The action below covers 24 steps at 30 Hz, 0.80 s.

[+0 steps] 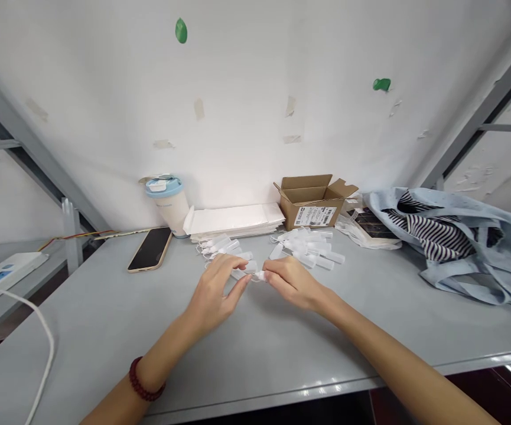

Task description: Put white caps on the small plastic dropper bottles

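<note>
My right hand [293,282] is closed round a small white-capped piece [260,275], with most of it hidden in the fingers. From its tip a thin white cord [254,278] runs toward my left hand [213,289], whose thumb and finger are pinched at the cord. Behind my left hand lies a group of small translucent tubes [222,245] with white caps and cord loops; the fingers partly cover it. A second pile of similar tubes [311,247] lies just beyond my right hand.
At the back stand a cup with a blue lid [171,206], a stack of white envelopes [237,219] and an open cardboard box [312,203]. A phone [150,250] lies left. A light blue fabric bag [468,236] covers the right back. A power strip [5,277] sits far left.
</note>
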Motion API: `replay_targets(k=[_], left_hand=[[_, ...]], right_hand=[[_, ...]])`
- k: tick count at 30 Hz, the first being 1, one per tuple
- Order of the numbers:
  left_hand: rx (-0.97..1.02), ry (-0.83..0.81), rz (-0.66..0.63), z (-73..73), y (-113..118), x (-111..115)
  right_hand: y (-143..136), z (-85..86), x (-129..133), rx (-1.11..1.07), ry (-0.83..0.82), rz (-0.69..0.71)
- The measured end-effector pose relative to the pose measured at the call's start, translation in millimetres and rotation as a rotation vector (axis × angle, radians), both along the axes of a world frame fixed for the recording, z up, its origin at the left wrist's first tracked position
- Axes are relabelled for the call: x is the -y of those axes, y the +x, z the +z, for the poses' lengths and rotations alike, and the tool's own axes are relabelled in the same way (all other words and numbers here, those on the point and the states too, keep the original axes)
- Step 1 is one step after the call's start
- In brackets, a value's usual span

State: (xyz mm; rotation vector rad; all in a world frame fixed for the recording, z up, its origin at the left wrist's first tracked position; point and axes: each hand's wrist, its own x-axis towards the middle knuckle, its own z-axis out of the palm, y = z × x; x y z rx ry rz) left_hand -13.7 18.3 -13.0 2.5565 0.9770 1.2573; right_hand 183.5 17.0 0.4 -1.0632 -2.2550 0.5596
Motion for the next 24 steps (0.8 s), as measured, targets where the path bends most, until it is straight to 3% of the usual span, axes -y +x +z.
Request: replay_targets(k=[6,14,19,24], left_hand=[[-0.034,-0.053,-0.070,-0.7,2.7,-0.7],[-0.040,-0.203,-0.069,-7.4,7.1,9.2],[-0.155,-0.276,-0.090,-10.3,6.0,4.8],[-0.145,-0.246,0.013,-4.8,0.4,-4.1]], right_hand=[[-0.7,-2.4,-1.4,0.066,0.067,-0.012],[-3.6,-15.2,-0.3,0.062,0.087,0.037],[-4.4,-19.0,-1.9,0.176,0.126,0.028],[1.9,-11.5,-10.9,0.235,0.175,-0.108]])
